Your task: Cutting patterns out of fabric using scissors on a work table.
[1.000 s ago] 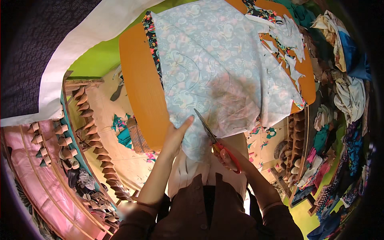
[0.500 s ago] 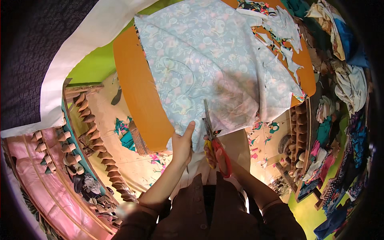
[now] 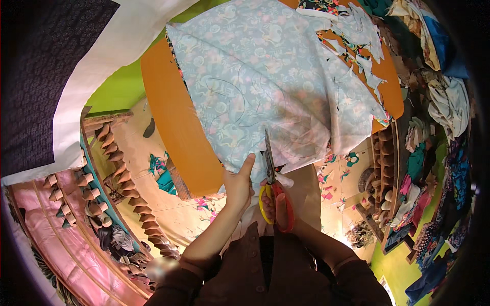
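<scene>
"Over the near edge of the orange-brown table [image 3: 166, 122], your floral cloth [image 3: 219, 86] reaches out toward you, paler face up; your right hand [image 3: 278, 201] is closed round the red-and-yellow-handled scissors [image 3: 271, 173], whose blades look slightly parted at the cloth, tips pointing away from you"

"And your left hand [image 3: 239, 186]?"

"Its thumb lies on the cloth just left of the blades, fingers curled in below; you seem to be pinching the cloth, though most of those fingertips are hidden"

"So how would you cut well here?"

"Draw the cloth taut with your left hand, thumb out of the blades' path; favour long, smooth strokes over snapping the tips together; if the cut must bend, turn the cloth rather than your wrist; check underneath too, since a slack layer or your own clothing could get caught"

"How many of each do you have?"

"Two hands, both busy; one pair of scissors; one table; one large cloth, by the look, though the fold at the right may hide another piece; dark curved lines [image 3: 242, 97], at least one, too faint for a sure count; the cut scraps [image 3: 370, 71] at the table's far right are too tangled to number"
</scene>
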{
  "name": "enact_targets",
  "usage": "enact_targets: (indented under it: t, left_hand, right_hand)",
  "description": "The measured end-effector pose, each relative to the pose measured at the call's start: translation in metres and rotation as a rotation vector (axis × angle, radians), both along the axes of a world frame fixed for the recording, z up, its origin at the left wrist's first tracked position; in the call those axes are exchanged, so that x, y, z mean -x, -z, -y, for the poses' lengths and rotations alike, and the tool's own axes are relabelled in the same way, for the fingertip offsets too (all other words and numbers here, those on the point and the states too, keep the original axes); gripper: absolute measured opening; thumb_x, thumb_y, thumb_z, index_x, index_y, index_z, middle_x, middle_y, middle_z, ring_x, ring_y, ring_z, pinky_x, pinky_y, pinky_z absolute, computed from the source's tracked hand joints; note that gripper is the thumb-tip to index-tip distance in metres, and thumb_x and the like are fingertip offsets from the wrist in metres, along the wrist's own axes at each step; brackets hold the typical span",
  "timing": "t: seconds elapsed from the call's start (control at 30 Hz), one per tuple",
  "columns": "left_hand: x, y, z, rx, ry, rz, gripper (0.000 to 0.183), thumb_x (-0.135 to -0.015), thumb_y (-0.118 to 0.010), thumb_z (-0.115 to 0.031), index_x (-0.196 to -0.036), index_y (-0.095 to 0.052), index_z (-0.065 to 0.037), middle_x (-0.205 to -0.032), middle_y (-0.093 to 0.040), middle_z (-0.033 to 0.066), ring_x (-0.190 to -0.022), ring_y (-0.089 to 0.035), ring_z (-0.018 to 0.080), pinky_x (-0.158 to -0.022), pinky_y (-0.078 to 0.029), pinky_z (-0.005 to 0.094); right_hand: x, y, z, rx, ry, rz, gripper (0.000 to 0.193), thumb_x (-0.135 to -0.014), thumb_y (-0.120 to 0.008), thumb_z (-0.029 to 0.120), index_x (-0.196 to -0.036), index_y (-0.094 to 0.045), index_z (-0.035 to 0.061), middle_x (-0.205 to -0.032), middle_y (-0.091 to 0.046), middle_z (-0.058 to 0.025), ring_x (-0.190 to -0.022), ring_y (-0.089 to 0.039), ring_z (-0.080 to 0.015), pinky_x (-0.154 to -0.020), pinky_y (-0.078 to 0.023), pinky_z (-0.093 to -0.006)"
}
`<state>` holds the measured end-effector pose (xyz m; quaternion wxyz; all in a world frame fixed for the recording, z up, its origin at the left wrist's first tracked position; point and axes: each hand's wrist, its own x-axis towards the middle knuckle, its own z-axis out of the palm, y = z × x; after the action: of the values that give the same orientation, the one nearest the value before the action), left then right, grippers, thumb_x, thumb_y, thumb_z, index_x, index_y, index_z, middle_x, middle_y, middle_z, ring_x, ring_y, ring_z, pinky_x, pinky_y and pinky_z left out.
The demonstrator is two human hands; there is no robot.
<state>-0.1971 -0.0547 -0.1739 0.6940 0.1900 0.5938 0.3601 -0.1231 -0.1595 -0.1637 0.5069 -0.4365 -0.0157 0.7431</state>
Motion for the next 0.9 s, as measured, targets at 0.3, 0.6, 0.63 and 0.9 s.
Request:
enact_targets:
  t: [0.3, 0.6, 0.63, 0.9]
  left_hand:
    - [0.000, -0.002, 0.006, -0.024, 0.067, -0.053, 0.034, -0.076, -0.065, -0.011, -0.104, -0.049, 0.000, -0.088, -0.059, 0.0054, -0.075, -0.055, 0.0120, -0.065, -0.043, 0.0234]
    - [0.000, -0.004, 0.004, -0.047, 0.093, -0.061, 0.030, -0.077, -0.065, -0.012, -0.100, -0.051, 0.001, -0.091, -0.059, 0.0069, -0.078, -0.056, 0.0136, -0.069, -0.044, 0.0256]
    - [0.001, -0.001, 0.006, -0.057, 0.087, -0.080, 0.029, -0.077, -0.065, -0.012, -0.099, -0.052, 0.001, -0.090, -0.059, 0.0071, -0.078, -0.056, 0.0138, -0.069, -0.044, 0.0256]
    - [0.000, -0.006, 0.005, -0.052, 0.089, -0.084, 0.025, -0.077, -0.064, -0.010, -0.097, -0.052, 0.001, -0.088, -0.058, 0.0062, -0.077, -0.055, 0.0133, -0.069, -0.043, 0.0258]
  right_hand:
    - [0.011, 0.041, 0.013, -0.001, 0.054, -0.057, 0.074, -0.070, -0.041, 0.072, -0.116, -0.034, 0.0150, -0.076, -0.035, 0.0018, -0.050, -0.030, -0.0053, -0.038, -0.027, -0.0192]
    - [-0.005, 0.016, -0.001, -0.043, 0.002, 0.085, 0.067, -0.075, -0.047, 0.064, -0.119, -0.033, 0.0158, -0.080, -0.037, 0.0028, -0.057, -0.033, -0.0039, -0.047, -0.029, -0.0162]
    - [-0.006, 0.019, 0.002, -0.067, -0.015, 0.128, 0.065, -0.076, -0.048, 0.062, -0.120, -0.032, 0.0163, -0.080, -0.037, 0.0031, -0.059, -0.034, -0.0034, -0.048, -0.029, -0.0157]
    - [-0.014, 0.020, 0.003, 0.008, -0.067, 0.021, 0.061, -0.079, -0.042, 0.061, -0.117, -0.037, 0.0142, -0.073, -0.039, 0.0024, -0.049, -0.033, -0.0024, -0.041, -0.027, -0.0171]
